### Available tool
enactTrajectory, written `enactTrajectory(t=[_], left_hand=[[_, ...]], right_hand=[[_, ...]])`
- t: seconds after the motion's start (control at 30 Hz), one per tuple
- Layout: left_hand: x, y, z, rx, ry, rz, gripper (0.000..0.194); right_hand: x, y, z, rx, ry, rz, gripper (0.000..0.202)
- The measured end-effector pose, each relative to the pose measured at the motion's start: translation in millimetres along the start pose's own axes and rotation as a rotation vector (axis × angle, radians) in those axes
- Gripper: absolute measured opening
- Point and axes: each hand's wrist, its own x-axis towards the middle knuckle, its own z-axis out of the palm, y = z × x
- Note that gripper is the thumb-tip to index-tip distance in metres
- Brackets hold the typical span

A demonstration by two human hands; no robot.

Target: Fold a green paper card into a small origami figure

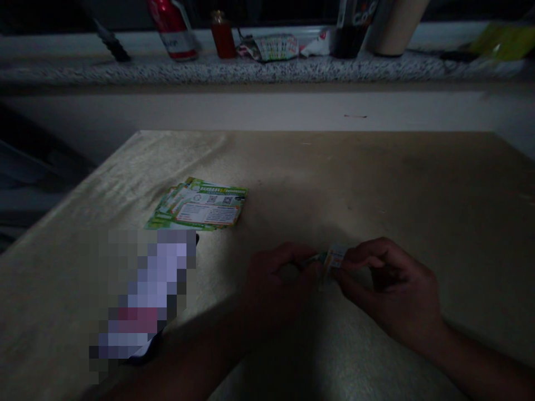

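Holds a small printed piece (pixel 335 258) right of and nearer than the card stack (pixel 211 210), clamped in the grip of left hand (pixel 273 278) and right hand (pixel 403 292), likely for steadiness. Has a blurred phone (pixel 154 287) by the stack's near side, probably out of the way.

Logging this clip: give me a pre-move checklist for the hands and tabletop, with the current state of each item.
1. Left hand on the small printed piece: ok, fingers at its left side.
2. Right hand on the same piece: ok, thumb and fingertips at its right side.
3. Printing on that piece readable: not ok, too small and dim.
4. Green-and-white cards out of the hands' way: ok, lying farther left on the table.
5. Cards squared up: not ok, edges spread unevenly.
6. Content of the phone-like object: cannot tell, it is pixelated.
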Motion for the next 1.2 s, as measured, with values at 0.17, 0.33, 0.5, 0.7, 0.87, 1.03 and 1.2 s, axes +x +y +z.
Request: enactTrajectory(t=[0.17,0.33,0.5,0.7,0.87,1.03,1.2], left_hand=[[-1,3,-0.4,0.076,-0.018,-0.001,0.007],[1,-1,-1.2,0.025,-0.023,0.016,0.005],[3,0,-4.4,0.015,-0.121,0.051,0.008],[3,-5,-4.5,0.004,-0.141,0.022,0.01],[4,-11,-1.2,-0.181,-0.169,-0.11,0.012],[5,-12,3.3,-0.277,-0.213,-0.256,0.021],[3,-15,5.3,-0.33,-0.203,-0.383,0.02]], right_hand=[[-4,-4,2,0.009,0.013,-0.051,0.026],[-3,-3,2,-0.031,-0.001,-0.035,0.026],[-1,-2,0,-0.028,-0.062,-0.044,0.023],[2,-6,1,-0.063,-0.077,-0.08,0.022],[3,-2,1,0.031,-0.054,0.011,0.024],[5,4,0,0.088,0.014,0.079,0.025],[3,3,2,0.095,0.005,0.04,0.026]])
